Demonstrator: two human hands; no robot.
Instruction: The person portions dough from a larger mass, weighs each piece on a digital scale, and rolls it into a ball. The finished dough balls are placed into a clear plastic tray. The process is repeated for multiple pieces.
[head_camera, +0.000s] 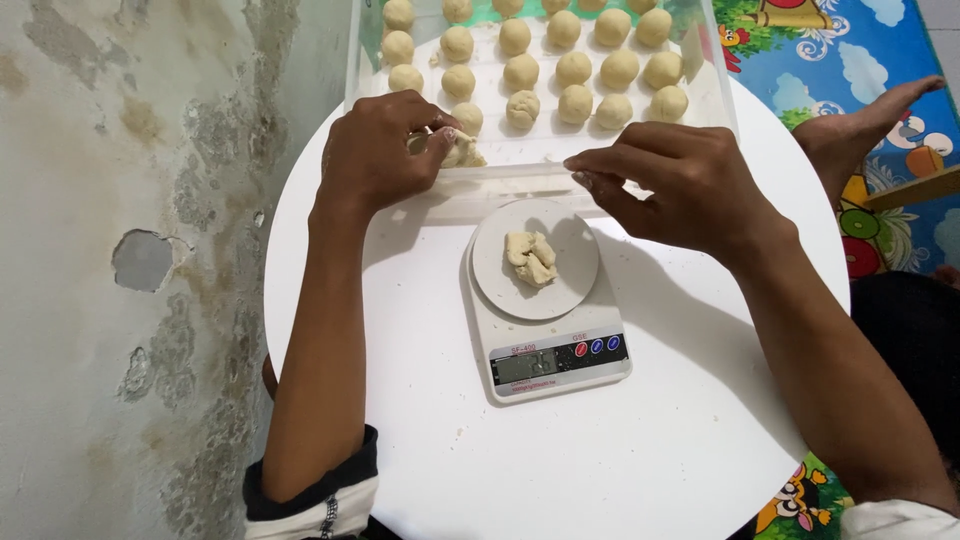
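Note:
My left hand (380, 150) is closed around a lump of pale dough (462, 152) at the near left corner of a clear plastic tray (520, 180). My right hand (670, 180) hovers at the tray's near edge, fingertips pinched together, with nothing visible in them. Below both hands stands a white kitchen scale (550, 345) with a small rough piece of dough (530, 258) on its round platform. Rows of several rolled dough balls (574, 102) fill the tray.
Everything rests on a round white table (640, 450). A stained concrete wall runs along the left. A colourful play mat (850, 60) covers the floor at right, where a bare foot (860, 125) lies beside the table.

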